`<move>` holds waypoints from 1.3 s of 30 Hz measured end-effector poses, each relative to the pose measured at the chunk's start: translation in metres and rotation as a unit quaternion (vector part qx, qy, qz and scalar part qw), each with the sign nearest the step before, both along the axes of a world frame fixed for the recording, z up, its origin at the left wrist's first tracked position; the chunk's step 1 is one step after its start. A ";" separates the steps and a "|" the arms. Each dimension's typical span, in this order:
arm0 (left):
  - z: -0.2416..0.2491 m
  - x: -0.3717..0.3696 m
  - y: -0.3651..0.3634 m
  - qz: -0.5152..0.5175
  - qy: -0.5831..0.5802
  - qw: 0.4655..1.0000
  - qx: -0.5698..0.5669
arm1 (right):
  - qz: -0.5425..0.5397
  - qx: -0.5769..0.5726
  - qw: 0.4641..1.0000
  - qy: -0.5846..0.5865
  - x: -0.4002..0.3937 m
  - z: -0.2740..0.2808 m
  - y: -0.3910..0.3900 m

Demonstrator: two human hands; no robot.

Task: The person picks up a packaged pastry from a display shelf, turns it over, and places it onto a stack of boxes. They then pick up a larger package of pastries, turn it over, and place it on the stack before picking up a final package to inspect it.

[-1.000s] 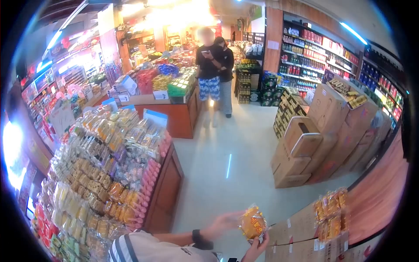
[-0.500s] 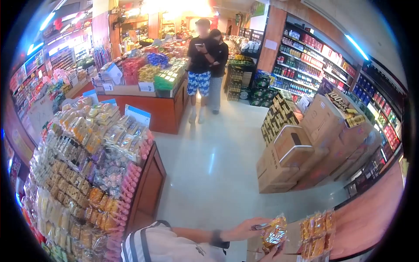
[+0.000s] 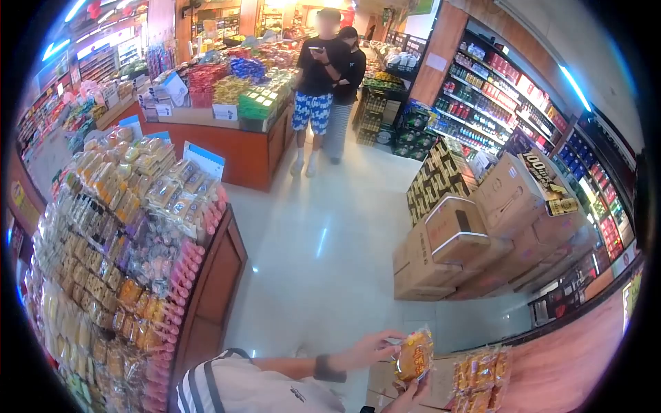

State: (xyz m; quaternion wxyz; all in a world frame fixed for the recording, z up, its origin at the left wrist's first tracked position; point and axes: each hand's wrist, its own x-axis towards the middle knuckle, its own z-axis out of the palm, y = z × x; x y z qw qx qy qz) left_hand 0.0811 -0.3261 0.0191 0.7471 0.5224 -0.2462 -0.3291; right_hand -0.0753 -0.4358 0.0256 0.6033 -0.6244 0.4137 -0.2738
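**Snack packet between my two hands**

I hold a small orange snack packet (image 3: pixel 414 354) low at the bottom of the view, above an open cardboard box (image 3: pixel 435 385). My left hand (image 3: pixel 368 350) pinches its upper left edge with the fingers closed on it, and a dark band is on this wrist. My right hand (image 3: pixel 407 397) supports the packet from below, fingers curled on its lower side; only part of this hand shows. Just beside it, on the right, more orange packets (image 3: pixel 482 378) lie on the box. On my left stands a display stand (image 3: pixel 131 255) full of wrapped snacks. Stacked cartons (image 3: pixel 468 248) are across the floor, and two people (image 3: pixel 329 82) stand well apart in the aisle.
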 end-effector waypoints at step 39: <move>-0.013 -0.238 -0.385 -0.054 -0.608 0.774 0.172 | -0.109 -0.097 0.989 -0.017 -0.250 -0.034 -0.294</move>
